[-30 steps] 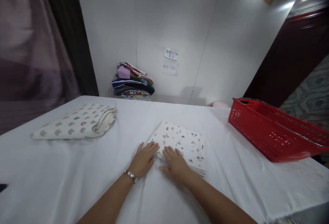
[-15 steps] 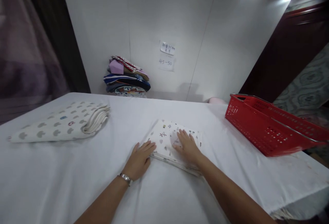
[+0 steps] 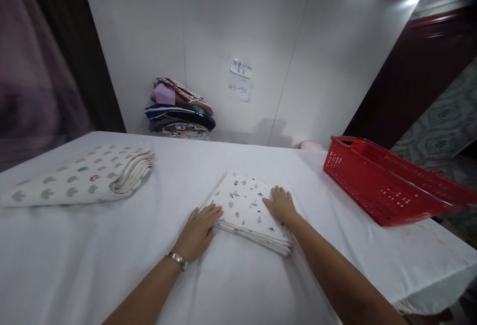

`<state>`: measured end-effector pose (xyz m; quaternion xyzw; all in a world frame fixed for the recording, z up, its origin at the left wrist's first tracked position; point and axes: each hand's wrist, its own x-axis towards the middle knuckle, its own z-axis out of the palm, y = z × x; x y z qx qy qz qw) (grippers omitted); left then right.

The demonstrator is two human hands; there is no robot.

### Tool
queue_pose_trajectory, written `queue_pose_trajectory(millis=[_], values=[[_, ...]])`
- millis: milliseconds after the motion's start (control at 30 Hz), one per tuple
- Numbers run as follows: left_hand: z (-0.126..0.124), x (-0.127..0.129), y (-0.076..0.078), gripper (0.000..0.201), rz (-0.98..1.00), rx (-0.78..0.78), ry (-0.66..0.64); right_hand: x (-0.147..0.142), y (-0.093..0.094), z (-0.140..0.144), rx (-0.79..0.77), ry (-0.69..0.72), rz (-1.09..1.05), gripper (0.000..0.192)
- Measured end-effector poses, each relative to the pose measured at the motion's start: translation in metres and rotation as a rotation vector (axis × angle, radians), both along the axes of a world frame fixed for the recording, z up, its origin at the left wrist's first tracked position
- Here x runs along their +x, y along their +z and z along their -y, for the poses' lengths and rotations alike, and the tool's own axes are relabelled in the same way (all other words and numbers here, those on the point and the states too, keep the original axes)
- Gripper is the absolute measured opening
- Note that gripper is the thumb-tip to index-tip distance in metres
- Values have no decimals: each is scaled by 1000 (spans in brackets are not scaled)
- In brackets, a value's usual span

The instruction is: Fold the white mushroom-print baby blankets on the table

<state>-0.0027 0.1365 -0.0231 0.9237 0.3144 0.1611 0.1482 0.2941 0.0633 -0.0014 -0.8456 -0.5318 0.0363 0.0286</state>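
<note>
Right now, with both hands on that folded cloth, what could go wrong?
The folded cloth shows several stacked layers along its near edge, so they might slide out of line if the left grip and right grip press unevenly. The white tablecloth is creased, so it could bunch if pushed. The red basket stands near the tablecloth's right edge, so a bump might knock it off.

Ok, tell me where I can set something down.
Bare table: between the left bundle and the left hand, between the right hand and the basket, and behind the cloth to the far edge. Crowded: the cloth itself, with a hand at either side.
</note>
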Motion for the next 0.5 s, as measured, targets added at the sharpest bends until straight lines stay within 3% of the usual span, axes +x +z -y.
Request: queue_pose_trajectory(millis=[167,333,400,500], values=[[2,2,1,58,25,-4,6,-14,11,-18,34,99,10,73],[2,2,-2,58,36,1,13,-59,32,-72,90,324,-61,73],[2,2,-2,59,33,-2,18,-77,30,-96,109,368,-87,73],[2,2,-2,60,34,-12,18,-97,13,-122,86,366,-124,72]])
